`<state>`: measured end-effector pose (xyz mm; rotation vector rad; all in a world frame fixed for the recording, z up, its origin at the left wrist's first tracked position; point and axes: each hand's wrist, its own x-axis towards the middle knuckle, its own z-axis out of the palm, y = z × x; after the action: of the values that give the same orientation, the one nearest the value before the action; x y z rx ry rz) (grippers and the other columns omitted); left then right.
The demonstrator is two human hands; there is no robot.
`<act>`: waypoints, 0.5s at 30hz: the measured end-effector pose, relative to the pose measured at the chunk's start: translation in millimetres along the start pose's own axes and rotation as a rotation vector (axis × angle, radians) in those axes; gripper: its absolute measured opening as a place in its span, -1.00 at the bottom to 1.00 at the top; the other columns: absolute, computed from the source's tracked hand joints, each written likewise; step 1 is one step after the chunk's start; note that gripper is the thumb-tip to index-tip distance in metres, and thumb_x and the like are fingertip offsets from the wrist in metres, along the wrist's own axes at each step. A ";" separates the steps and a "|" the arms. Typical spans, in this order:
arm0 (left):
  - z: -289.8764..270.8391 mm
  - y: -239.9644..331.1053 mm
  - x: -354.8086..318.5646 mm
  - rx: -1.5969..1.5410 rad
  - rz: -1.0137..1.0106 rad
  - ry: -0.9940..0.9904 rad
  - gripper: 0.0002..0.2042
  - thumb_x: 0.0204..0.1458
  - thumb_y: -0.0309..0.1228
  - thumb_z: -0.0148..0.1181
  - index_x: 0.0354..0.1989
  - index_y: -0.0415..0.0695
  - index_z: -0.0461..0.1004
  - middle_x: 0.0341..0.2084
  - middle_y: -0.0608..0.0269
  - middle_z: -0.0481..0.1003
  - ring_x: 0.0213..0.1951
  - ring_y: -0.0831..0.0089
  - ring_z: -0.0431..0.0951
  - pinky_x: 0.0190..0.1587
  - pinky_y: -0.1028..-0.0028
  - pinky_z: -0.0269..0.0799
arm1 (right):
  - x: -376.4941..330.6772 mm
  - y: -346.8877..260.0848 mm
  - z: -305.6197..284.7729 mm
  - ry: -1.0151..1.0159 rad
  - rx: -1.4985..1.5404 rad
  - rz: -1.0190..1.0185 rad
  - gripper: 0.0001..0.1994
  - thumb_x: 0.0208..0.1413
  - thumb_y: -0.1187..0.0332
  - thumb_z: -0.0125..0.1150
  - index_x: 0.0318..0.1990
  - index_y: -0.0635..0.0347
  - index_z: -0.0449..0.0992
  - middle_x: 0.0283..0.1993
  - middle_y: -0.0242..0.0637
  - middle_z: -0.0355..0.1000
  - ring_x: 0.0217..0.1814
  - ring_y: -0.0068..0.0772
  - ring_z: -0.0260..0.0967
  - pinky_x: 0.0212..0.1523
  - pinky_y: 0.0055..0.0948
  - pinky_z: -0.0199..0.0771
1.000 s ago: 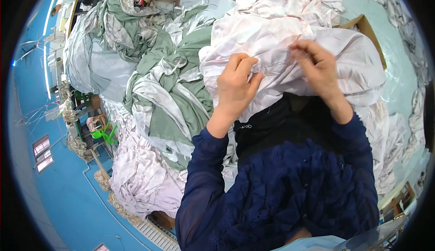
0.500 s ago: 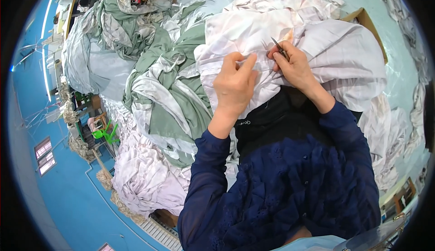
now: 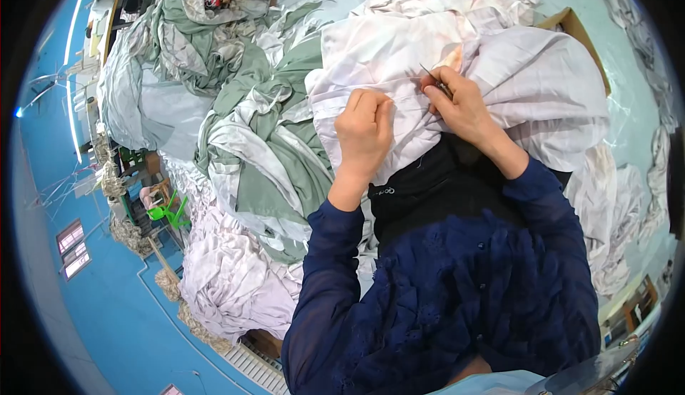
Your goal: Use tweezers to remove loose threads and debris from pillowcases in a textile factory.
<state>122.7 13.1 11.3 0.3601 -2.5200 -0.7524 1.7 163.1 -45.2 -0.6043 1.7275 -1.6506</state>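
Left hand (image 3: 364,134) and right hand (image 3: 462,106) at a pale cloth (image 3: 382,49)

Both hands were positioned close together, though apart, over the pale cloth, which lay in loose folds before the person and partly on the black garment (image 3: 421,199) at the waist. Fingers of the left hand were curled narrowly, the thumb against the index finger; whether they pinched thread or fabric could not be told. Thumb and fingers of the right hand closed around a small dark tool (image 3: 442,87), its thin point directed toward the upper left. An orange-tinted patch (image 3: 452,57) showed on the cloth just beyond the right hand. Green fabric (image 3: 278,191) lay to the left, with a whitish heap (image 3: 239,281) nearer the body. A cardboard edge (image 3: 589,45) stood at the upper right. Farther left, a bright green chair (image 3: 169,213) appeared near a blue wall (image 3: 128,281).
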 end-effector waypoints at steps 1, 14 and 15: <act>-0.6 -0.2 -2.7 -0.042 -0.065 0.000 -0.93 -0.01 -0.61 0.24 -0.44 -0.20 0.47 -0.49 0.13 0.46 -0.48 0.18 0.50 -0.46 0.32 0.37 | -1.5 -0.8 -0.7 -0.017 -0.059 -0.018 -0.84 0.25 0.50 0.13 -0.06 0.34 0.47 -0.23 -0.29 0.51 -0.40 -0.59 0.40 -0.37 -0.56 0.42; 4.2 -4.9 -14.4 -0.148 -0.187 0.048 -0.91 0.03 -0.61 0.23 -0.31 -0.23 0.46 -0.46 0.10 0.44 -0.47 0.16 0.47 -0.42 0.32 0.37 | -19.4 -23.0 1.5 0.018 -0.445 -0.402 -0.77 0.11 0.45 0.27 -0.06 0.22 0.55 -0.31 -0.21 0.46 -0.38 -0.20 0.44 -0.35 -0.36 0.40; 3.2 -2.3 -12.8 -0.149 -0.187 0.046 -0.91 0.03 -0.61 0.23 -0.31 -0.23 0.46 -0.46 0.10 0.44 -0.47 0.16 0.47 -0.42 0.32 0.37 | -18.8 -20.8 1.3 0.028 -0.459 -0.429 -0.76 0.11 0.45 0.27 -0.06 0.22 0.55 -0.31 -0.21 0.46 -0.39 -0.21 0.43 -0.36 -0.37 0.39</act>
<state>132.2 17.4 2.8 0.5599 -2.3926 -0.9854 13.0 173.9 -21.9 -1.2433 2.1235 -1.5317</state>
